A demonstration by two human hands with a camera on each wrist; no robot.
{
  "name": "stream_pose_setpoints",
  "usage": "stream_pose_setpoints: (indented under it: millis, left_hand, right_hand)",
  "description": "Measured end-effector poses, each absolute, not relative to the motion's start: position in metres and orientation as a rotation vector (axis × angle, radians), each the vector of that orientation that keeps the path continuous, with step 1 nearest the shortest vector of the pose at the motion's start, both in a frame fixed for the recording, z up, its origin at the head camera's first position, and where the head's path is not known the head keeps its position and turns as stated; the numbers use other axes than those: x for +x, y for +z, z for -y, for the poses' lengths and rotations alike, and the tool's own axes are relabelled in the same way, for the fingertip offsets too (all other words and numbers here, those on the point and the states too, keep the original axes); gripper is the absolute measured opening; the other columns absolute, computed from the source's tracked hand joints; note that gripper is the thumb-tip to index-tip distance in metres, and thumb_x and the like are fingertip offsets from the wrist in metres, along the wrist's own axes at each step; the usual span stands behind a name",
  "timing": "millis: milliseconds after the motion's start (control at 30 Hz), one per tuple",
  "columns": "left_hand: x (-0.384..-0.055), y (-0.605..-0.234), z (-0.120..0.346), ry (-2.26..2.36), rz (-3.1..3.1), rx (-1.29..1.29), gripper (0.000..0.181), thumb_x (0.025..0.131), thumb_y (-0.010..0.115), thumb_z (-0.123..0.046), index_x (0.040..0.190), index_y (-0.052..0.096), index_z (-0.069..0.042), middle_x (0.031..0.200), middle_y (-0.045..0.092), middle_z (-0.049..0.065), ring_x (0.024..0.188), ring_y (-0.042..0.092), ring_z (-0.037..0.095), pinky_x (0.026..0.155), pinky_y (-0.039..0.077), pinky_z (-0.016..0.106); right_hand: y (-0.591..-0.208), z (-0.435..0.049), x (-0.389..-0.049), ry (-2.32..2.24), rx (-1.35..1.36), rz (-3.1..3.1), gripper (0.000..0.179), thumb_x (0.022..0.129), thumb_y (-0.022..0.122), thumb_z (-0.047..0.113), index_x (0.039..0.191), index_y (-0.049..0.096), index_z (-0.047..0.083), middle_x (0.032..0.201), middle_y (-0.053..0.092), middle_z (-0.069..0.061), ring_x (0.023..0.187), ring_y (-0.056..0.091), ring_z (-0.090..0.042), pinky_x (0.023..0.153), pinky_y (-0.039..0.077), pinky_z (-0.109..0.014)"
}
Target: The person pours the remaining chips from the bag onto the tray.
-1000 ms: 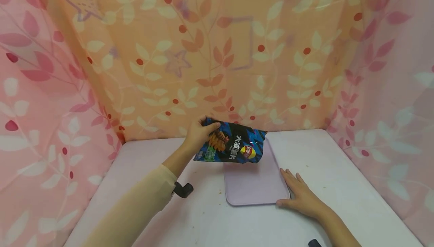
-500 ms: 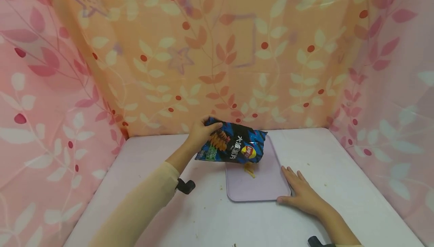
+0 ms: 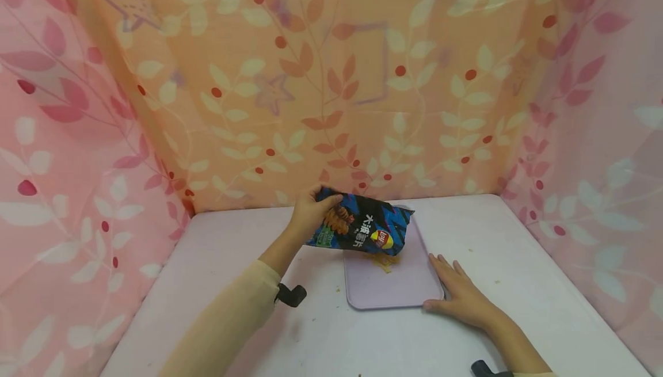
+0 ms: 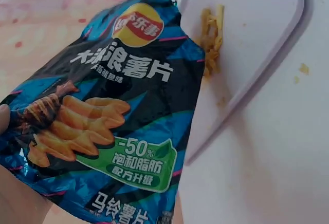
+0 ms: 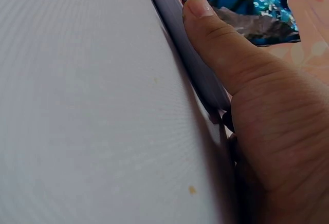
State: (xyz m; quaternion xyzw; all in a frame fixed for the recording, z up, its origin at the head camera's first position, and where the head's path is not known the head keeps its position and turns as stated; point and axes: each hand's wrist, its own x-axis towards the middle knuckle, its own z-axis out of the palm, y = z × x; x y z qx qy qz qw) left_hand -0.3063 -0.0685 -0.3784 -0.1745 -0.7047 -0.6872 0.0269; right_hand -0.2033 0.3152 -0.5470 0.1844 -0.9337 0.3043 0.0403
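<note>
Bag of glossy blue-and-black foil, pinched in left hand's grip, long axis sloping rightward over lilac rounded-rectangle tray; right hand unclenched, at tray's edge.

Right hand: thumb straight, at edge of lilac tray. Blue foil packet beyond thumb. Crumbs on white tabletop beside hand.
</note>
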Motion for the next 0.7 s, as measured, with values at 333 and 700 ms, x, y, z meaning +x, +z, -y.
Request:
stream_pose_setpoints:
  millis: [333, 700]
  left_hand:
    - [-0.319, -0.386, 0.061, -1.968, 2.173, -0.592, 0.021, 0.096, 0.073, -0.014, 0.112, 0.071, 0.0, 0.109, 0.072, 0.008, 0.093, 0.068, 0.015, 0.081, 0.058, 0.025]
    - [-0.314, -0.363, 0.06, -2.001, 2.044, -0.569, 0.017, 0.097, 0.072, -0.016, 0.112, 0.07, -0.007, 0.119, 0.07, 0.014, 0.105, 0.068, 0.02, 0.087, 0.058, 0.026]
  right_hand:
    - [-0.547, -0.311, -0.203, 0.919, 0.552, 2.872, 0.115, 0.074, 0.084, 0.06, 0.161, 0.03, 0.009, 0.164, 0.03, -0.024, 0.151, 0.014, -0.056, 0.117, 0.011, -0.073]
    - [-0.547, -0.309, -0.197, 0.948, 0.513, 2.918, 0.115, 0.073, 0.083, 0.063, 0.162, 0.03, 0.013, 0.165, 0.029, -0.022, 0.152, 0.01, -0.055, 0.116, 0.01, -0.074]
